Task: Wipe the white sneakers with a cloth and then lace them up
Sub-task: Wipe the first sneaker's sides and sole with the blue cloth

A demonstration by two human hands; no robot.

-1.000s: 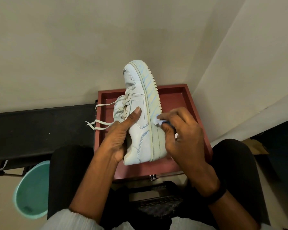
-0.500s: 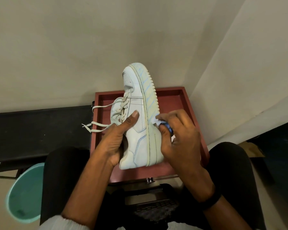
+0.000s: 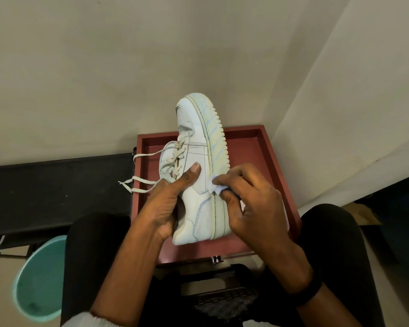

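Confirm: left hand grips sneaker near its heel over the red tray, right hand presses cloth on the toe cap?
Wrong spot. Head view shows the right hand pressing the cloth on the midsole edge halfway along the sneaker, not the toe cap. Left hand and red tray are as stated.

The left hand (image 3: 165,206) grips 1 white sneaker (image 3: 198,171) on its side above a red tray (image 3: 265,161), toe pointing away, thumb laid along the upper. The right hand (image 3: 253,204) pinches a small pale cloth (image 3: 214,188) against the sole's edge. Loose laces (image 3: 142,172) trail left. A teal tub (image 3: 40,279) sits at lower left, beside a dark-clad knee.
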